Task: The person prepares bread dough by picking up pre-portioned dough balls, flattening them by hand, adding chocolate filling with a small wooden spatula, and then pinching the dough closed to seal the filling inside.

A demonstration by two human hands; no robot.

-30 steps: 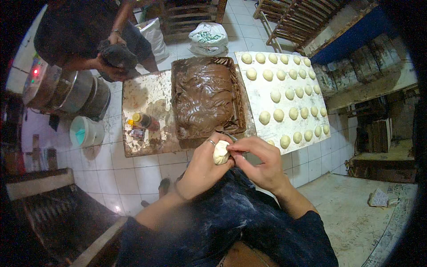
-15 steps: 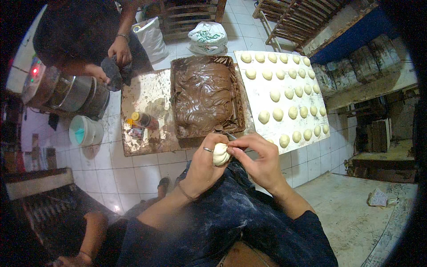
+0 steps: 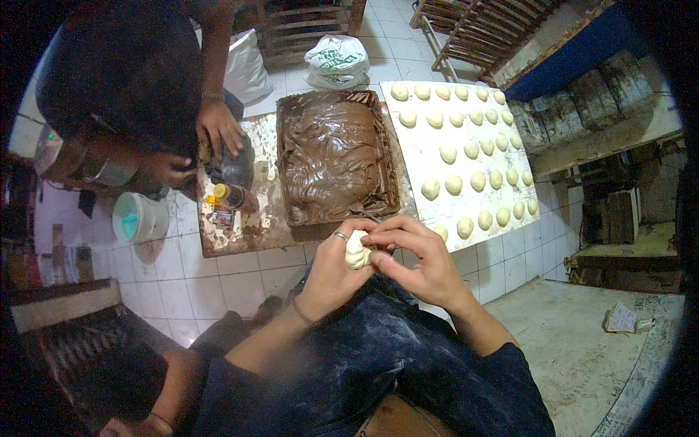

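Note:
My left hand [image 3: 331,266] cradles a pale ball of dough [image 3: 357,251] with pleats on its surface, held in front of my body. The fingertips of my right hand [image 3: 422,262] pinch the dough's right side. Just beyond my hands is a tray of glossy brown chocolate-like paste [image 3: 331,160]; a dark utensil handle [image 3: 370,216] shows at its near edge, partly hidden by my fingers. To the right, a pale board [image 3: 429,149] carries rows of round dough balls [image 3: 478,180].
A worn table [image 3: 255,244] supports the tray, with small bottles [image 3: 237,198] on its left. A co-worker's hand [image 3: 218,131] presses a dark cloth [image 3: 234,164] there. A white bucket [image 3: 142,218] stands left, a white plastic bag [image 3: 336,62] behind. Another person's forearm [image 3: 175,382] shows lower left.
The co-worker at left has brought the dark cloth down onto the table beside the bottles. My right fingers have shifted on the dough, which has turned slightly in my left hand.

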